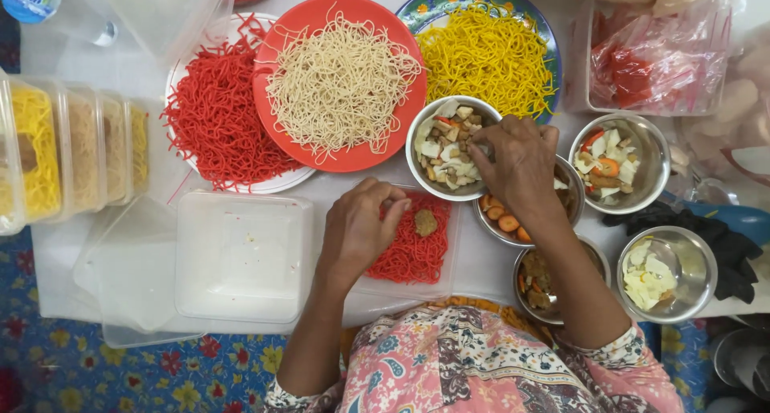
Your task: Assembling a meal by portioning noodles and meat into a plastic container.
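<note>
Seen from above, a person in a pink floral top sits at a white table (481, 261) crowded with food. The left hand (357, 228) rests on the near edge of a clear plastic container (445, 281) filled with red noodles (413, 249), fingers curled loosely and holding nothing that can be seen; a brown fried piece (425, 222) lies on the noodles just beside the fingertips. The right hand (517, 164) reaches into a steel bowl (417, 168) of pale chopped toppings, fingertips pressed together in a pinch, though what they grip is hidden. Behind stand plates of red, beige (341, 80) and yellow noodles (485, 56); four more steel bowls sit to the right. The step in hand appears to be garnishing this portion; the next move seems to call for carrying the pinch over without spilling. An empty container (241, 257) waits to the left.
</note>
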